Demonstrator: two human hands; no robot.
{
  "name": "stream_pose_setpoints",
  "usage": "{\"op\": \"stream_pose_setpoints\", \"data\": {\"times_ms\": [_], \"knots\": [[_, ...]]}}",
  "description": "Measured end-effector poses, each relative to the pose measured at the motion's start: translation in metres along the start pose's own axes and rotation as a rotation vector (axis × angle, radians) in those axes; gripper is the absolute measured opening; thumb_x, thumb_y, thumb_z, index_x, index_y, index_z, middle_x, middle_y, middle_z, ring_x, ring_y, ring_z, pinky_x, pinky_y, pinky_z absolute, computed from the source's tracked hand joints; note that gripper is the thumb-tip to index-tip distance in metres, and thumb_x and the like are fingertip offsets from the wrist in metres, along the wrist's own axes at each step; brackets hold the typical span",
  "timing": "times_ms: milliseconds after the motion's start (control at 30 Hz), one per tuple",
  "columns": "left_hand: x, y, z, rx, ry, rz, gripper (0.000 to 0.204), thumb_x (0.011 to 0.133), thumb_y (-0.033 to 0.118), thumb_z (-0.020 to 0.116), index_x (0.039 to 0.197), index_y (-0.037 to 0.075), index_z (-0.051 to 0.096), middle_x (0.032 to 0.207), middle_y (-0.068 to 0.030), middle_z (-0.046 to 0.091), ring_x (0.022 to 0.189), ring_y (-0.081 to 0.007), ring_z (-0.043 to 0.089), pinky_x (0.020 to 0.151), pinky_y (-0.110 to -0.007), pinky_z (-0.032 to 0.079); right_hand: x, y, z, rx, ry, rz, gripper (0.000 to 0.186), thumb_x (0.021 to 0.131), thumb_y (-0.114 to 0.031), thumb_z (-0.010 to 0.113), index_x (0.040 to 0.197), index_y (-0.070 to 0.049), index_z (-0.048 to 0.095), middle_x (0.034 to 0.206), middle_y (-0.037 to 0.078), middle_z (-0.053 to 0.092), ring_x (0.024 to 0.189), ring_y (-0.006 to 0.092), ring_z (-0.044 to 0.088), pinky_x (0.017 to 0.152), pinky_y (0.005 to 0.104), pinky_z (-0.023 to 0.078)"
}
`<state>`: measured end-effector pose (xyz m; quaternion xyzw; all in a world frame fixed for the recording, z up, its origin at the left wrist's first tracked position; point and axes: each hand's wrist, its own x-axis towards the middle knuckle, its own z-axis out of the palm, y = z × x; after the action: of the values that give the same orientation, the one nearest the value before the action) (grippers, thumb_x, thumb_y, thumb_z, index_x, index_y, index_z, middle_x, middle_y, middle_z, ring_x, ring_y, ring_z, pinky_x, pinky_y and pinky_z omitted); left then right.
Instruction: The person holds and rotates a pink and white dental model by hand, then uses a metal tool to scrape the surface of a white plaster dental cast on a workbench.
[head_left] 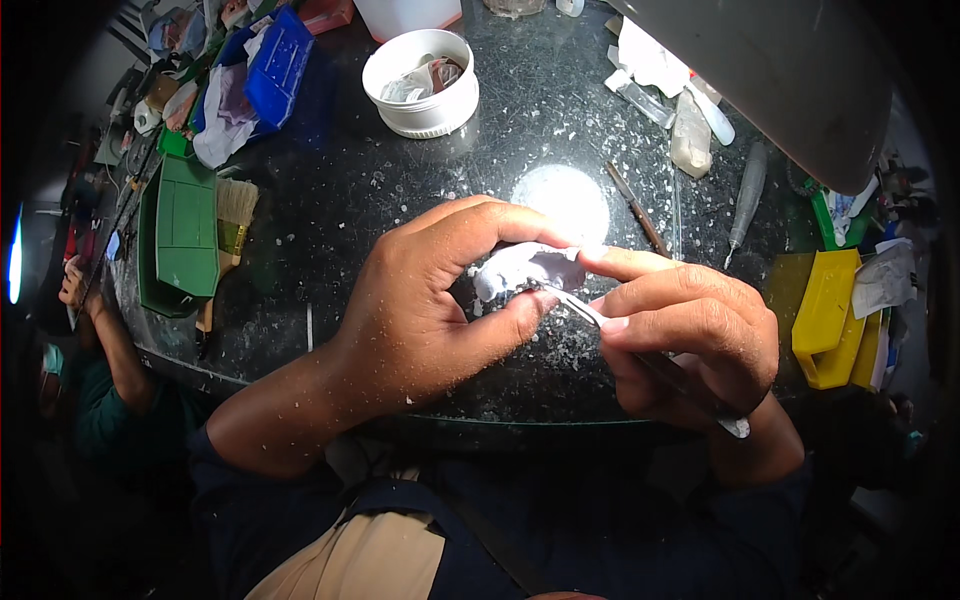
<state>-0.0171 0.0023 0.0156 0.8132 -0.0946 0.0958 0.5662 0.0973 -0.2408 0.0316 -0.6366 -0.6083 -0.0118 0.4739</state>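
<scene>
My left hand (pixel 410 300) is curled around a small, lumpy white piece (pixel 522 268) that looks like plaster, pinching it between thumb and fingers over the dark bench. In my right hand (pixel 700 320) is a slim metal carving tool (pixel 580 305). Its working end meets the lower right side of the white piece, close to my left thumb, and its flat other end pokes out below my right palm. My right index fingertip rests against the piece's upper right edge. White specks cling to my left hand and forearm. The underside of the piece is hidden by my fingers.
White crumbs litter the dark bench (pixel 520 110). Beyond my hands are a white tub (pixel 420 85), a brown-handled tool (pixel 637 207) and a grey-handled tool (pixel 748 200). A brush (pixel 236 215) lies beside a green bin (pixel 187 225); a yellow bin (pixel 825 320) stands right. A lamp (pixel 800 80) overhangs.
</scene>
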Motion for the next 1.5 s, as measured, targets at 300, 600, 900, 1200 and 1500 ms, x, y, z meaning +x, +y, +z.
{"op": "stream_pose_setpoints", "data": {"times_ms": [300, 600, 900, 1200, 1500], "knots": [[-0.0002, 0.0007, -0.0003, 0.024, 0.003, 0.006, 0.04, 0.089, -0.002, 0.08, 0.128, 0.001, 0.076, 0.125, -0.0152, 0.078, 0.116, -0.0226, 0.075, 0.103, -0.038, 0.057, -0.0004, 0.0005, 0.0, -0.012, -0.002, 0.006, 0.014, 0.097, 0.002, 0.078, 0.108, 0.0, 0.071, 0.095, 0.016, 0.08, 0.101, 0.0346, 0.084, 0.097, 0.0519, 0.069], [-0.0025, 0.0004, -0.0005, -0.021, -0.012, -0.012, 0.041, 0.091, -0.003, 0.079, 0.131, 0.001, 0.073, 0.125, -0.0142, 0.077, 0.117, -0.0193, 0.074, 0.103, -0.036, 0.058, -0.0028, 0.001, -0.0002, 0.026, 0.01, 0.01, 0.014, 0.098, 0.003, 0.076, 0.11, 0.001, 0.071, 0.095, 0.017, 0.079, 0.101, 0.0347, 0.084, 0.098, 0.053, 0.069], [-0.0036, 0.0035, -0.0008, -0.08, -0.027, -0.083, 0.042, 0.093, -0.002, 0.077, 0.134, 0.0, 0.07, 0.126, -0.0131, 0.075, 0.118, -0.0169, 0.073, 0.104, -0.035, 0.057, 0.0009, 0.001, -0.0005, 0.035, -0.009, -0.023, 0.016, 0.096, 0.005, 0.078, 0.11, 0.001, 0.071, 0.095, 0.017, 0.08, 0.104, 0.0366, 0.084, 0.098, 0.0523, 0.069], [-0.0042, 0.006, 0.0001, -0.085, -0.017, -0.095, 0.041, 0.094, 0.0, 0.079, 0.133, 0.0, 0.069, 0.126, -0.0131, 0.074, 0.118, -0.0165, 0.072, 0.103, -0.034, 0.057, -0.0004, -0.0002, -0.0002, -0.007, 0.003, -0.016, 0.014, 0.098, 0.004, 0.077, 0.109, 0.002, 0.071, 0.096, 0.018, 0.08, 0.103, 0.0356, 0.084, 0.098, 0.0527, 0.069], [-0.0059, 0.0052, 0.0033, -0.177, 0.007, -0.113, 0.042, 0.095, -0.006, 0.078, 0.133, 0.0, 0.061, 0.124, -0.0129, 0.072, 0.117, -0.0155, 0.073, 0.104, -0.033, 0.059, 0.0007, -0.0037, 0.0003, 0.051, 0.063, -0.049, 0.019, 0.098, 0.005, 0.076, 0.114, 0.0, 0.069, 0.091, 0.014, 0.079, 0.092, 0.0288, 0.084, 0.097, 0.0536, 0.07]]}}
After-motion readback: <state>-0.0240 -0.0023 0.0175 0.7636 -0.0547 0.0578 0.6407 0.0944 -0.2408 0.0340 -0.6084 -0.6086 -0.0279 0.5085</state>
